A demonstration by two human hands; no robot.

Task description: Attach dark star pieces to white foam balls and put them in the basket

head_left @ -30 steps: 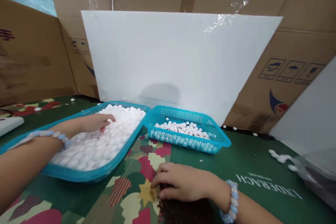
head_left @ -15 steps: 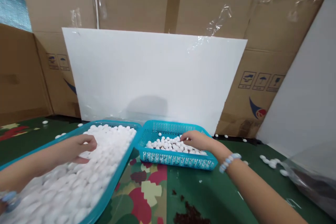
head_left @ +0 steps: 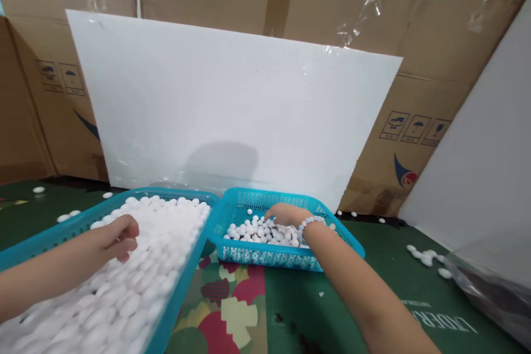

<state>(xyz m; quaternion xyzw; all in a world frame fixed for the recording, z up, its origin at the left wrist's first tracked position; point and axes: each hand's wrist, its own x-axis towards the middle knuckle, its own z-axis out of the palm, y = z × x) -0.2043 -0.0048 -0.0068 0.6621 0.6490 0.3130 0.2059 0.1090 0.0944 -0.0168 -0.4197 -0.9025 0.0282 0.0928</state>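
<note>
My left hand (head_left: 122, 238) hovers over the big blue basket (head_left: 182, 276) of white balls (head_left: 166, 232). Its fingers are curled in with the thumb close against them; whatever may be between them is hidden. On the right, my right hand (head_left: 286, 214), with a pale bead bracelet (head_left: 310, 222) at its wrist, reaches into the smaller blue basket (head_left: 265, 254). Its bent fingers are somewhat apart just above the small white balls (head_left: 253, 230) in there, and no ball shows in them. The undersides of those fingers are partly hidden.
Both baskets stand side by side on a green patterned surface (head_left: 340, 293). Behind them a white board (head_left: 232, 105) leans against cardboard boxes (head_left: 340, 5). Loose white balls (head_left: 425, 257) and a clear plastic bag (head_left: 489, 293) lie at the right. Dark crumbs (head_left: 307, 343) lie in front.
My view has tilted down and shifted. My right hand has moved left and deeper over the smaller basket. The left hand's fingers, apart before, have drawn together above the white balls.
</note>
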